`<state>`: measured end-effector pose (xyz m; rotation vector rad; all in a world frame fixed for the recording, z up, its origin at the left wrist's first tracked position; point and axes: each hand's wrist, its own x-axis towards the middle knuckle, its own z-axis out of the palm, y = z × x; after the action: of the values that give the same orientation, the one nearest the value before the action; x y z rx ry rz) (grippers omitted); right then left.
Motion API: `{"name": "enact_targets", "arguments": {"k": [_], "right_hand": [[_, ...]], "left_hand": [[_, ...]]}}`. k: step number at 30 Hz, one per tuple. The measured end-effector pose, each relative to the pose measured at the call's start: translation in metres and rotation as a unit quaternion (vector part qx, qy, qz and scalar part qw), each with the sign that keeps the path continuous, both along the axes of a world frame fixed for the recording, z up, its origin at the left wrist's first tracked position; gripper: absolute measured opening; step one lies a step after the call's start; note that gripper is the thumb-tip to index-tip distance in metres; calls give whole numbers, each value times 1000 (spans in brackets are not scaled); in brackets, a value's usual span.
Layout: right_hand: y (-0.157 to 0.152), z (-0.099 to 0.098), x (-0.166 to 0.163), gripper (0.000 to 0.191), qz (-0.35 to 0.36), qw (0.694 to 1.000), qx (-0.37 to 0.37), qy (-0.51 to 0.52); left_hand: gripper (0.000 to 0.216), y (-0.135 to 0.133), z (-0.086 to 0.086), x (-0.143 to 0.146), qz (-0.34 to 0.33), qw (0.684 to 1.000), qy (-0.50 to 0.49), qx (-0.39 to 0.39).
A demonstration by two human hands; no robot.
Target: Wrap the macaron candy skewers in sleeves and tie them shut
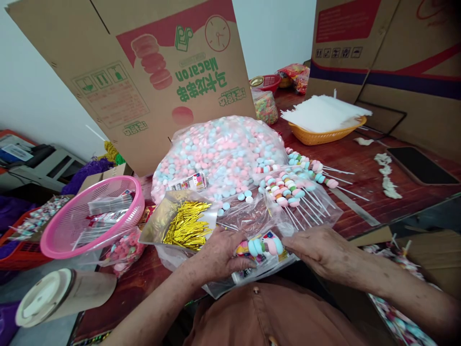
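A marshmallow-like candy skewer [265, 246] in pastel colours lies between my hands, with a clear printed wrapper around it. My left hand [224, 251] is closed on its left end, thumb in front. At the other end, my right hand [317, 247] pinches the wrapper; the fingertips are partly hidden. Just beyond my left hand sit gold twist ties [189, 223] in an open packet. Several bare candy skewers [284, 190] lie on clear plastic past my right hand. Behind them bulges a big clear bag of pink, blue and white candies [223, 154].
A pink basket [139, 192] of printed wrappers and a lidded cup [91, 288] stand at left. White sticks [324, 113] fill a yellow basket [313, 138] at back right, near a phone [425, 166]. Tall cardboard boxes [201, 115] rise behind. Wrapped skewers [403, 312] lie low at right.
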<state>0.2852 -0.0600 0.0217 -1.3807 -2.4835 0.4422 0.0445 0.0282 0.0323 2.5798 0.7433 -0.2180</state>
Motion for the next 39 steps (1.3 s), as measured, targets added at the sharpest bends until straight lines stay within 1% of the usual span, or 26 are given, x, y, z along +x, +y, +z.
{"name": "enact_targets", "arguments": {"k": [2, 4, 6, 8, 9, 11, 14, 16, 18, 20, 22, 24, 26, 29, 31, 34, 36, 37, 39], "right_hand": [[-1, 0, -1, 17, 10, 1000, 15, -20], [-1, -1, -1, 17, 6, 996, 67, -59], [0, -2, 2, 21, 1, 984, 145, -104], [1, -3, 6, 24, 10, 968, 213, -135], [1, -4, 7, 25, 20, 961, 237, -141], [0, -4, 8, 26, 35, 954, 266, -136], [-4, -5, 5, 25, 33, 951, 281, -124], [-8, -5, 0, 24, 31, 954, 274, -121], [-11, -6, -7, 25, 34, 962, 246, -117], [-13, -7, -18, 22, 37, 976, 186, -110], [-11, -9, -29, 17, 40, 987, 108, -110], [-5, -9, -36, 16, 43, 992, 35, -117], [1, -7, -34, 14, 27, 994, -4, -108], [5, -2, -21, 16, -4, 999, 2, -55], [6, 0, -15, 20, 3, 1000, 13, -29], [9, -5, -22, 22, 17, 1000, -10, -19], [12, -13, -31, 21, 21, 999, -27, -12], [14, -17, -34, 21, 25, 999, -32, -3], [17, -21, -34, 24, 31, 999, -33, 29]], "left_hand": [[39, -1, 3, 2, 26, 998, 48, -30], [31, -3, 5, 4, 42, 993, 85, -70], [22, -7, 6, 6, 34, 988, 77, -126], [18, -10, 5, 5, 28, 982, 37, -183], [19, -11, 4, 4, 35, 978, 16, -206], [24, -13, 2, 2, 69, 970, -12, -233], [33, -13, -1, 1, 113, 964, -25, -240], [36, -13, -1, 3, 111, 967, -24, -229], [38, -14, -1, 7, 98, 974, -14, -206], [39, -17, -2, 14, 86, 980, 9, -179], [37, -20, -4, 22, 72, 985, 34, -152], [33, -22, -7, 28, 63, 989, 50, -128], [30, -22, -9, 30, 71, 989, 42, -122], [31, -17, -8, 27, 103, 984, 16, -143], [32, -16, -6, 27, 111, 983, 17, -143], [32, -20, -5, 35, 97, 989, 22, -112], [32, -23, -6, 41, 96, 989, 9, -115], [37, -23, -5, 42, 96, 986, -10, -136], [62, -17, -1, 38, 103, 974, -61, -191]]}}
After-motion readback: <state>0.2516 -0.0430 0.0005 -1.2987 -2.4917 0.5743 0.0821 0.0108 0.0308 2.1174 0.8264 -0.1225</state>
